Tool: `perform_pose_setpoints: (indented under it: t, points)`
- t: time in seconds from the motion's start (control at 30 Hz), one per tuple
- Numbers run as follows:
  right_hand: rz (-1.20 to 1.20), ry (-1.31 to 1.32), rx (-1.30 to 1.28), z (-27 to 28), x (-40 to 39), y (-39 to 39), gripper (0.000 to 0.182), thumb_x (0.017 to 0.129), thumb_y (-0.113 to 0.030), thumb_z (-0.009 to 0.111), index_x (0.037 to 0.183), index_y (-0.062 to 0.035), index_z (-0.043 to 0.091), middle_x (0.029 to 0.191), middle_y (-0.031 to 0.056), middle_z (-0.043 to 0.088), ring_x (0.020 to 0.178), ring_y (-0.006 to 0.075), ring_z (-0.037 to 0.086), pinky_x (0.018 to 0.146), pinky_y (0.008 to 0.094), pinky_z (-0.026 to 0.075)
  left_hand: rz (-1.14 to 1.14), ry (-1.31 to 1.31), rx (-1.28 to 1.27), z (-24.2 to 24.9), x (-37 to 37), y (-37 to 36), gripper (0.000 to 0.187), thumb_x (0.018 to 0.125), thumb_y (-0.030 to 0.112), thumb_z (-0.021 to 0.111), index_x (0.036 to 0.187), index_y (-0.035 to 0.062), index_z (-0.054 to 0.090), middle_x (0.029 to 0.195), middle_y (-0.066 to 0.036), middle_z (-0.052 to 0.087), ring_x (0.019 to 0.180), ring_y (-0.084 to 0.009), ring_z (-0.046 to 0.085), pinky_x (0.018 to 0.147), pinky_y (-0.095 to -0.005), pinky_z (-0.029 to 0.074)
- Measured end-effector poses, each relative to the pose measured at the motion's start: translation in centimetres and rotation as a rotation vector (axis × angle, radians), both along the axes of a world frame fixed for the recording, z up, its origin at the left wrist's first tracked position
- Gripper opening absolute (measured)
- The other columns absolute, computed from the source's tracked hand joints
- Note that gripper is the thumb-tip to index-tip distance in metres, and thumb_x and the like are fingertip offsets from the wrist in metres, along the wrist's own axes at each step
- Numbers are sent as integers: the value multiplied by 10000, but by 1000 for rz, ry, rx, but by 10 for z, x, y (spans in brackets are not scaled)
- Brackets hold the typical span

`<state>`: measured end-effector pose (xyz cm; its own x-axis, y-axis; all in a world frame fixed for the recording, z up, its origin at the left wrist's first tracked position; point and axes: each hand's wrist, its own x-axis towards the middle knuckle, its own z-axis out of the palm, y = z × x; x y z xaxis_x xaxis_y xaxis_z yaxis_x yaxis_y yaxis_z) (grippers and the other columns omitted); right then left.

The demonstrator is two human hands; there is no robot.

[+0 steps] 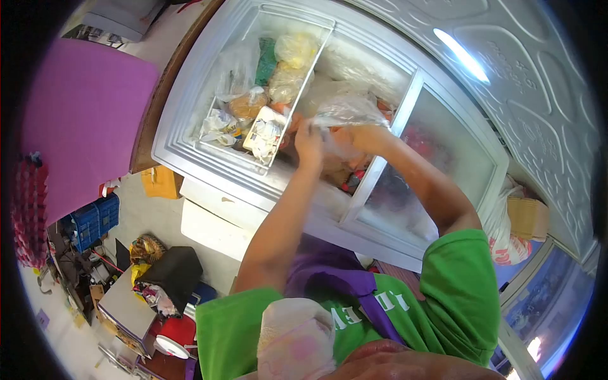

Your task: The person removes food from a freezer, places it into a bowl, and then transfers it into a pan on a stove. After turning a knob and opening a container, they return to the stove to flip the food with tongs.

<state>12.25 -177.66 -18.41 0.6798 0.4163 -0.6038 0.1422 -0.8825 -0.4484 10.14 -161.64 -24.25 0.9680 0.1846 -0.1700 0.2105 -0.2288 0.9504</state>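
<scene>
Inside an open chest freezer [218, 149], both my hands are at a clear plastic bag [351, 113]. My left hand [310, 142] is closed on the bag's near left side, beside the wire basket [310, 77]. My right hand [370, 138] is closed on the bag's right side, close to the frame of the sliding glass lid [430, 152]. The fingers of both hands are partly hidden, and the bag's contents are hard to make out. Orange-brown packed items lie under and around the bag.
The basket holds bagged food [248, 101], a green packet [266, 60] and a white tray [266, 132] with wrapped pieces. The raised freezer lid [506, 76] stands on the far right. A purple-covered table [88, 120] is at left, with a black box [174, 275] lower down.
</scene>
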Motion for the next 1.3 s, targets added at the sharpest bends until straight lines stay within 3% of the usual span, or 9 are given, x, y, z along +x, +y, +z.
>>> perform_pose_setpoints:
  t: [0.03, 0.1, 0.13, 0.2, 0.37, 0.67, 0.87, 1.07, 1.3]
  points:
    - [-63, 156, 40, -16, -4, -5, 387, 775, -174, 527, 1161, -160, 552, 1166, 101, 564, 1091, 297, 516, 916, 412, 387, 31, 89, -129, 7, -4, 4, 177, 822, 113, 497, 933, 14, 593, 787, -149, 604, 715, -272, 598, 691, -342, 468]
    - [93, -178, 37, -10, -15, 4, 365, 775, -165, 528, 1138, -145, 562, 1111, 112, 588, 1024, 278, 561, 855, 394, 433, 91, 260, -384, 14, -4, 11, 174, 833, 96, 476, 935, 16, 593, 788, -140, 603, 705, -246, 594, 687, -324, 469]
    - [173, -349, 35, 1, -15, 13, 354, 776, -160, 528, 1127, -138, 567, 1083, 117, 600, 991, 268, 583, 824, 385, 457, 17, 141, -348, 16, -1, 11, 172, 834, 74, 468, 943, 18, 589, 782, -130, 607, 695, -267, 596, 659, -323, 468]
    - [-17, -77, 100, 12, -4, 24, 347, 770, -150, 528, 1113, -115, 567, 1077, 125, 601, 957, 264, 596, 792, 372, 470, -160, -78, -89, 37, -4, 2, 170, 815, 49, 490, 951, 17, 588, 815, -138, 604, 731, -285, 596, 675, -332, 467]
    - [58, -118, -9, -64, 13, 33, 352, 767, -149, 530, 1115, -105, 559, 1069, 133, 600, 944, 269, 598, 782, 375, 472, -354, -357, 338, 69, -8, -25, 200, 753, 10, 561, 951, 7, 584, 915, -161, 579, 848, -320, 576, 739, -359, 459]
    - [171, -76, -156, -101, 20, 39, 363, 762, -147, 533, 1120, -87, 545, 1055, 147, 599, 919, 278, 602, 766, 380, 476, -126, -357, 302, 71, -1, -15, 185, 730, 41, 595, 915, 52, 584, 867, -149, 562, 818, -322, 563, 725, -388, 454]
    - [182, -53, -186, -102, 20, 40, 370, 759, -145, 535, 1122, -75, 536, 1046, 157, 598, 903, 285, 604, 755, 383, 478, -402, -241, 335, 61, 15, 13, 276, 661, 34, 616, 934, 70, 590, 783, -143, 587, 783, -322, 583, 689, -401, 460]
    - [179, -66, -184, -109, 13, 55, 379, 755, -144, 537, 1125, -62, 526, 1036, 166, 598, 887, 291, 607, 744, 387, 480, -451, -57, 417, 83, 16, 17, 289, 650, 5, 581, 931, 74, 590, 897, -161, 617, 863, -335, 590, 725, -410, 466]
    - [150, -79, -161, -109, 1, 60, 389, 751, -142, 540, 1128, -48, 515, 1025, 177, 597, 868, 298, 610, 731, 391, 483, -425, -113, 302, 51, 6, 8, 326, 643, 3, 571, 959, 82, 581, 954, -159, 603, 898, -328, 582, 755, -400, 460]
